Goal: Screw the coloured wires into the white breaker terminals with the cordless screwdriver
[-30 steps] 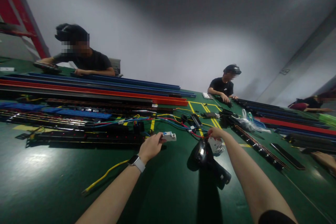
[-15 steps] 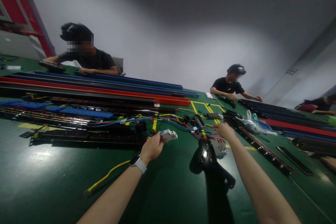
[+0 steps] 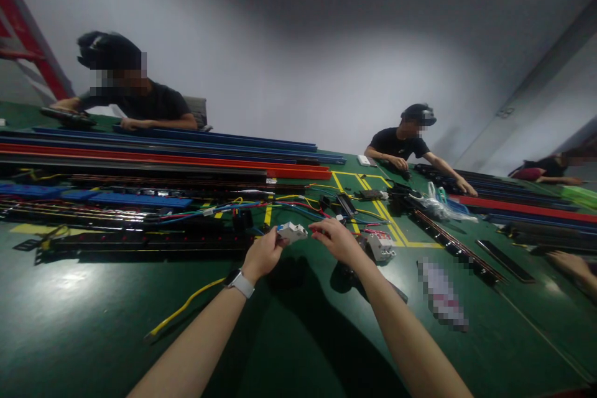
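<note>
My left hand point(image 3: 263, 255), wearing a watch with a light strap, grips a small white circuit breaker point(image 3: 293, 232) above the green table. My right hand point(image 3: 336, 239) is just right of the breaker, with thumb and fingers pinched around a red wire end point(image 3: 318, 232). Whether the wire touches the breaker cannot be made out. A wider white circuit breaker point(image 3: 381, 247) lies beyond my right wrist. Beneath my right forearm is a black cordless screwdriver point(image 3: 342, 278), mostly covered. Coloured wires point(image 3: 289, 202) run across the table behind both hands.
Black strips point(image 3: 153, 245) and long blue and orange channels point(image 3: 298, 171) lie to the left and behind. A yellow wire point(image 3: 186, 308) rests at front left. Plastic bags point(image 3: 441, 205) and a black rail point(image 3: 450, 245) lie at right. Co-workers sit across the table and at right.
My right hand has moved left from the wires beyond the screwdriver to beside the held breaker, bringing a red wire end. My left hand still holds the breaker. A co-worker's arm reaches farther right.
</note>
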`<action>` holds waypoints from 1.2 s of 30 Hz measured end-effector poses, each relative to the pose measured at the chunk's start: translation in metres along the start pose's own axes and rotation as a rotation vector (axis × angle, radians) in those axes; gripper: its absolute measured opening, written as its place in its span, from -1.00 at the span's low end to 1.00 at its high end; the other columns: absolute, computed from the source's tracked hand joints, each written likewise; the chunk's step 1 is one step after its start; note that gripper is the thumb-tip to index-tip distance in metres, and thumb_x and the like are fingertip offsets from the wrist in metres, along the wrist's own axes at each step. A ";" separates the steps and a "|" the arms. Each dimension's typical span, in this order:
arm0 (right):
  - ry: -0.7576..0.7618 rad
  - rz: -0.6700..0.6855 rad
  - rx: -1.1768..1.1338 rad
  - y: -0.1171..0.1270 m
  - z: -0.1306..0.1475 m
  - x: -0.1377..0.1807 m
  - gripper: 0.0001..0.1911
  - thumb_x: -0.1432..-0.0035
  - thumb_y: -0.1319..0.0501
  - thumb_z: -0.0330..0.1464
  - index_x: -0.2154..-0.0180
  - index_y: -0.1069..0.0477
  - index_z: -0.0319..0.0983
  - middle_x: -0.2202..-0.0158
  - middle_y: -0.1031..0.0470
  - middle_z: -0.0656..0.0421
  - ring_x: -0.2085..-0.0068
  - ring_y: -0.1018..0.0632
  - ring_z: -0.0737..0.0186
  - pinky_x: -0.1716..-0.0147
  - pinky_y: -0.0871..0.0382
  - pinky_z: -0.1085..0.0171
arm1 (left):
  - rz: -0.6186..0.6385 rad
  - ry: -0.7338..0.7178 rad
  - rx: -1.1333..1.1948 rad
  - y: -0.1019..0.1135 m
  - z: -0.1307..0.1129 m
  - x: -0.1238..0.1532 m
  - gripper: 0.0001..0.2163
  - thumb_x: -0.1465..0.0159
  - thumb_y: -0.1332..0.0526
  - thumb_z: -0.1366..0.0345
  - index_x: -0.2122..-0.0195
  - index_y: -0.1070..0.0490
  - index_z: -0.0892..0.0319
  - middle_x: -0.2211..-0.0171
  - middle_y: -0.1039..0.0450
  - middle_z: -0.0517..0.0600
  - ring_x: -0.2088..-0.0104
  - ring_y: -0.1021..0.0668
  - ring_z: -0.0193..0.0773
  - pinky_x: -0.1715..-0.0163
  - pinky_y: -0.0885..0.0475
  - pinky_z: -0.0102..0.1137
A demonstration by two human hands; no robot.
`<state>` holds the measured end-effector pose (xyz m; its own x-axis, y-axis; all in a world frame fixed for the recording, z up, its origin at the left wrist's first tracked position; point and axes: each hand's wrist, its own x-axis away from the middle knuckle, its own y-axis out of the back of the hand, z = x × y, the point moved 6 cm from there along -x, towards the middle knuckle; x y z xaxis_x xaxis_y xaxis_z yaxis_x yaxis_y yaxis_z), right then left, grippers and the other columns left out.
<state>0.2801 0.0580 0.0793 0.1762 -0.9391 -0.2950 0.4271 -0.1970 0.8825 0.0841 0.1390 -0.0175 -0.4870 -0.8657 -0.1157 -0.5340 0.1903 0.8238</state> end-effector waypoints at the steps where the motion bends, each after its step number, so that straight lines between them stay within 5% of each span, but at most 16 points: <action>1: -0.001 -0.009 -0.003 -0.002 0.000 -0.001 -0.76 -0.39 -0.23 -0.30 -0.05 -0.55 -0.08 0.05 -0.61 0.14 0.00 -0.56 0.13 -0.02 -0.40 0.20 | 0.002 0.001 -0.001 0.000 0.000 0.000 -0.60 -0.44 -0.03 0.08 -0.19 -0.28 0.17 -0.02 -0.58 0.17 0.01 -0.62 0.01 0.11 -0.41 -0.29; 9: 0.002 -0.021 -0.004 -0.009 0.002 -0.004 -0.78 -0.40 -0.21 -0.29 0.01 -0.60 -0.07 0.11 -0.61 0.16 0.11 -0.60 0.18 0.11 -0.43 0.27 | 0.026 0.014 -0.012 0.001 -0.002 0.000 -0.59 -0.44 -0.02 0.08 -0.21 -0.27 0.18 -0.02 -0.57 0.20 0.01 -0.62 0.02 0.12 -0.41 -0.27; 24: 0.014 0.084 0.099 -0.010 0.009 -0.002 -0.81 -0.35 -0.25 -0.39 0.08 -0.64 -0.14 0.22 -0.53 0.09 0.12 -0.53 0.09 0.04 -0.41 0.19 | 0.060 -0.057 -0.129 -0.002 -0.012 0.002 -0.64 -0.40 -0.08 0.20 -0.20 -0.32 0.11 -0.10 -0.53 0.15 -0.01 -0.60 0.00 0.02 -0.44 -0.21; 36: 0.001 0.009 0.039 -0.021 -0.005 0.001 -0.78 -0.38 -0.23 -0.39 0.05 -0.64 -0.15 0.22 -0.53 0.11 0.16 -0.57 0.16 0.11 -0.47 0.22 | 0.067 -0.024 -0.059 0.001 -0.011 0.002 -0.64 -0.39 -0.08 0.26 -0.19 -0.34 0.12 -0.10 -0.53 0.15 -0.06 -0.58 -0.02 0.00 -0.44 -0.25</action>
<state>0.2758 0.0628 0.0591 0.1809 -0.9406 -0.2873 0.3902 -0.1995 0.8988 0.0907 0.1326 -0.0104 -0.5372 -0.8404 -0.0719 -0.4581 0.2192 0.8614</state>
